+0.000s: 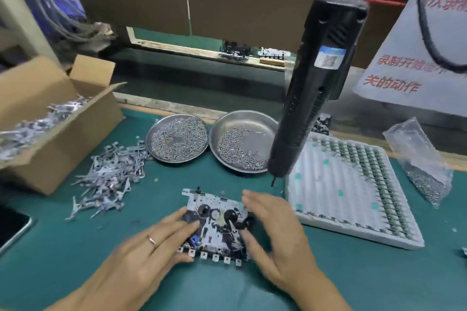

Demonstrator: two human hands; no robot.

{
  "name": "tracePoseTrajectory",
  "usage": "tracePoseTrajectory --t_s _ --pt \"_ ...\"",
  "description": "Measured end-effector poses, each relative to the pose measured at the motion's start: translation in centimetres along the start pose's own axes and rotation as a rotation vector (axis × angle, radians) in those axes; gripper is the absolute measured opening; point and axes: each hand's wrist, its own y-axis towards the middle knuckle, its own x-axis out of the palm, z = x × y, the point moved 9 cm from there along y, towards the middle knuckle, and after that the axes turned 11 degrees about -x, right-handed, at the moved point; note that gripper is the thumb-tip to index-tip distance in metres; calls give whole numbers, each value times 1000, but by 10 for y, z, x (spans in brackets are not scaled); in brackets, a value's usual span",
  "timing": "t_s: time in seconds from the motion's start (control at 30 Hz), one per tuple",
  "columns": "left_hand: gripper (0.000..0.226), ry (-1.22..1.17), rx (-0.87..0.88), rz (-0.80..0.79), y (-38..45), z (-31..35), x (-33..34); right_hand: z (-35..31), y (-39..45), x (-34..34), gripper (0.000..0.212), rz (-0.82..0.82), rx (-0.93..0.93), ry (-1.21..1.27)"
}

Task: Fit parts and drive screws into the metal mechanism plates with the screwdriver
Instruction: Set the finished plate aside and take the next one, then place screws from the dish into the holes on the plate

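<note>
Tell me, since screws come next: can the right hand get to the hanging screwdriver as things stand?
Probably yes. The right hand holds nothing, its fingers straight at the mechanism plate, and the screwdriver hangs free just above and behind it with nothing between.

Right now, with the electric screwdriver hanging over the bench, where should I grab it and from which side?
Wrap the right hand around the black screwdriver at its lower barrel, coming from the right. It hangs tilted, bit down, above the mechanism plate, and that slimmer section looks hand-sized, clear of the steel dish to its left.
</note>
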Motion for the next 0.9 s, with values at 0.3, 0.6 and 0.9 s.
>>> tracePoseTrajectory --t_s 0.3,0.6,0.9 --pt "44 77 -404 139 -34 -63 -17 -11 -10 37 37 -336 -64 -110" --pt "28 214 -759 85 -57 -127 -34 -1 -10 31 31 -251 55 -149" --pt "10 -147 -746 342 -63 -79 -44 -1 -10 28 31 -217 73 -110"
